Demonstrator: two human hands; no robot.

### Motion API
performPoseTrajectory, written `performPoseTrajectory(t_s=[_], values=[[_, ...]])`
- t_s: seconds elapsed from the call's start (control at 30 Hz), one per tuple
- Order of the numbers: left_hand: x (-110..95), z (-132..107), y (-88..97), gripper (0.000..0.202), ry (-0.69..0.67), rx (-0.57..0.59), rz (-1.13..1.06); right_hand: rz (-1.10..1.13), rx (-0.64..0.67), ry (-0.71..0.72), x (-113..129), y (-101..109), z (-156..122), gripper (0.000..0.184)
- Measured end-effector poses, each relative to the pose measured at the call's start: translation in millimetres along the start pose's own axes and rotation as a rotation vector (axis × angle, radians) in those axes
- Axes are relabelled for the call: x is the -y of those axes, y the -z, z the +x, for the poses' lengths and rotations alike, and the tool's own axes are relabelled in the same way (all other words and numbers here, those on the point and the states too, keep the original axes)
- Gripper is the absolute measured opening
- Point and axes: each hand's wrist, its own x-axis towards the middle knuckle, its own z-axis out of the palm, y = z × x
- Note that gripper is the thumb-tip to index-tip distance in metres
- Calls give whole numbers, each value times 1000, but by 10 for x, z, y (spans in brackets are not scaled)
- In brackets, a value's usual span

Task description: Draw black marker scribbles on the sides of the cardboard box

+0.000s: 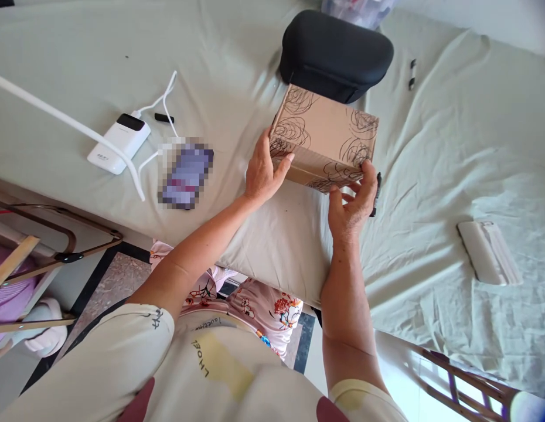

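Note:
A brown cardboard box with black scribbled loops on its top and front is between my hands, tilted toward me. My left hand grips its left end, thumb on the front face and the other fingers behind the side. At the right front corner, my right hand holds the box with the fingers curled against its edge and underside. A black marker lies on the sheet just right of my right hand, partly hidden by it. Directly behind the box sits a black zip case.
Left on the pale green sheet are a white power bank with a cable, a blurred phone, a black cap-like piece and a white curved rod. Right are a tissue pack and a small pen.

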Motion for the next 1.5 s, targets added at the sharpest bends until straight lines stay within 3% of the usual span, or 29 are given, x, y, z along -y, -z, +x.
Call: performPoseTrajectory(t_s=[0.2,0.3,0.5,0.67,0.8,1.03,1.17,1.33,1.5], values=[[176,-100,34,79,95,45,11,12,28,-41,49,-10,-40,66],[124,-87,68,80,97,31,18,77,37,-51,66,-24,-48,63],[-79,-23,284,75,-15,-114,60,232,94,-23,-26,-136,-60,67],[-229,13,448,59,-152,-21,98,261,70,-58,-126,-216,-79,66],[-348,-16,467,54,-210,-8,125,124,-11,-132,-119,-186,-77,57],[-490,-124,341,85,-74,170,-62,-64,-80,-98,-36,-149,-69,44],[-370,-200,202,93,-107,244,-165,-135,123,-191,28,-225,-126,36],[-21,-250,51,80,68,269,-1,-121,237,-184,88,-230,-145,33],[111,-280,-38,109,103,196,60,-26,297,-79,114,-178,-113,40]])
